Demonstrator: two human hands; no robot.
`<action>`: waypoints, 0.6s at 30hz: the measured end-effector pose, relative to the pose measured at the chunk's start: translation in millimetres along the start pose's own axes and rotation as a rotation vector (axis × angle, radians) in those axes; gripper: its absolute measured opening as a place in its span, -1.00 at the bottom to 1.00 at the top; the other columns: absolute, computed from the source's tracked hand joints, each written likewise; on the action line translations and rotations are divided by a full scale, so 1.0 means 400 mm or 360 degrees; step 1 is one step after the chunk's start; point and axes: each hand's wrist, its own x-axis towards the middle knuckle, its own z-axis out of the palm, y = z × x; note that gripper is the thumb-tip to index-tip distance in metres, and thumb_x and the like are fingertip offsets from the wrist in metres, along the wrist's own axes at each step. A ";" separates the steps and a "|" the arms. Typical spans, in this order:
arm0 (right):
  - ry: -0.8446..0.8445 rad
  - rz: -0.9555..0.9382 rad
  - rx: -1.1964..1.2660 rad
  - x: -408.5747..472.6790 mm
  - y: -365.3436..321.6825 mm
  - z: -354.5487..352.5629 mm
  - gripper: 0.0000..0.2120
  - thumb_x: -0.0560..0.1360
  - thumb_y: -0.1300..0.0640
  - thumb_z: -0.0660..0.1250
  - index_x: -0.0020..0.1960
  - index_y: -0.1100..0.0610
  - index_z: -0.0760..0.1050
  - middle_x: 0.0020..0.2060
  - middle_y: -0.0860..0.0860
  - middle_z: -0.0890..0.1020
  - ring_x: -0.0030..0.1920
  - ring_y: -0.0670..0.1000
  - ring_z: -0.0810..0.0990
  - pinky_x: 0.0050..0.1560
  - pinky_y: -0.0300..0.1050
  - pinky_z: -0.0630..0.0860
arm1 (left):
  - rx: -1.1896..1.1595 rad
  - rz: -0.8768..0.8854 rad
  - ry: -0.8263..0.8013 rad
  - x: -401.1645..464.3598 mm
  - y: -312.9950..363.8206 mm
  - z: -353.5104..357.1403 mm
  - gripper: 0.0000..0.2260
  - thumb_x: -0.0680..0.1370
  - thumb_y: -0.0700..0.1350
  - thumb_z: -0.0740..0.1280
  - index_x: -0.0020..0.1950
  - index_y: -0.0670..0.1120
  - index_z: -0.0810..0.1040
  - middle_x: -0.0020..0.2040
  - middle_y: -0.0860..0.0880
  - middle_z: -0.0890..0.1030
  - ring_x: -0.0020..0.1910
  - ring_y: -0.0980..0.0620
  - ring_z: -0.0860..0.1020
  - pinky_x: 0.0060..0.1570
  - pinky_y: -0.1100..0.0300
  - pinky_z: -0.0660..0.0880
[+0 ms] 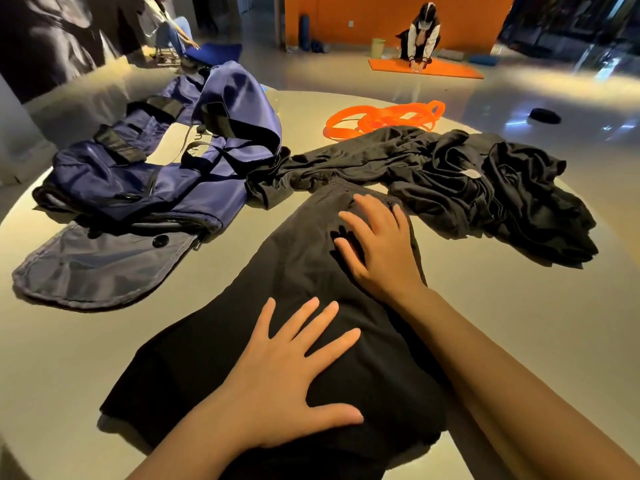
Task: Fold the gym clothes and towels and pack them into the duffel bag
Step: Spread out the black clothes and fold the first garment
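Note:
A black garment [214, 368] lies spread flat on the round table in front of me. My left hand [287, 372] presses flat on its near part with the fingers spread. My right hand [377, 244] rests flat on its far part, fingers straight. The navy duffel bag [145, 181] lies collapsed and open at the left, its grey flap toward me. More crumpled black clothes [491, 188] are heaped at the right, with one piece stretching left to the bag.
The pale round table [519, 313] carries everything; its edge curves along the far and right sides. An orange resistance band [384, 119] lies coiled at the far side. Beyond it, a person kneels on an orange mat [446, 69], and another sits at the far left.

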 end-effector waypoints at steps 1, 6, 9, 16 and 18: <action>-0.0036 -0.0119 0.0092 -0.038 -0.021 -0.031 -0.57 0.57 -0.09 0.15 0.33 0.10 0.46 0.41 0.12 0.38 0.43 0.11 0.30 0.44 0.16 0.18 | -0.0030 -0.0025 0.0035 0.002 0.002 0.001 -0.31 0.43 0.54 -0.14 0.50 0.32 -0.14 0.56 0.07 -0.22 0.54 0.02 -0.24 0.41 -0.18 -0.24; -0.0530 -0.0193 0.0321 -0.271 -0.108 -0.152 -0.51 0.60 -0.16 0.09 0.49 -0.05 0.25 0.49 -0.08 0.24 0.49 -0.08 0.16 0.46 -0.11 0.17 | -0.0149 -0.0140 -0.0078 -0.010 0.020 -0.024 -0.22 0.40 0.48 -0.19 0.56 0.17 -0.04 0.54 0.16 -0.26 0.48 0.18 -0.37 0.46 -0.12 -0.34; -0.0746 -0.0178 0.0104 -0.388 -0.102 -0.173 -0.49 0.63 -0.24 -0.09 0.54 -0.15 0.07 0.53 -0.15 0.12 0.52 -0.12 0.04 0.49 -0.09 -0.02 | -0.0174 -0.0108 0.0057 -0.072 -0.005 -0.019 -0.35 0.50 0.40 -0.13 0.54 0.17 0.12 0.57 0.15 0.04 0.53 0.21 -0.05 0.52 -0.04 -0.06; -0.0819 -0.0052 -0.0306 -0.464 -0.057 -0.274 -0.53 0.65 -0.17 -0.16 0.50 -0.13 0.20 0.46 -0.01 0.32 0.46 0.02 0.28 0.43 0.01 0.03 | 0.0008 -0.0076 0.0167 -0.255 -0.074 0.037 -0.56 0.66 0.15 -0.12 0.51 0.14 0.24 0.50 0.06 0.30 0.47 0.08 0.18 0.37 0.12 0.06; -0.0768 -0.0015 -0.0213 -0.452 -0.098 -0.302 -0.52 0.64 -0.17 -0.11 0.45 -0.07 0.33 0.42 -0.02 0.39 0.41 0.03 0.35 0.42 0.01 0.08 | 0.0095 -0.0067 0.0260 -0.267 -0.049 0.048 -0.55 0.67 0.12 -0.14 0.51 0.12 0.25 0.49 0.01 0.32 0.46 0.03 0.21 0.37 0.12 0.07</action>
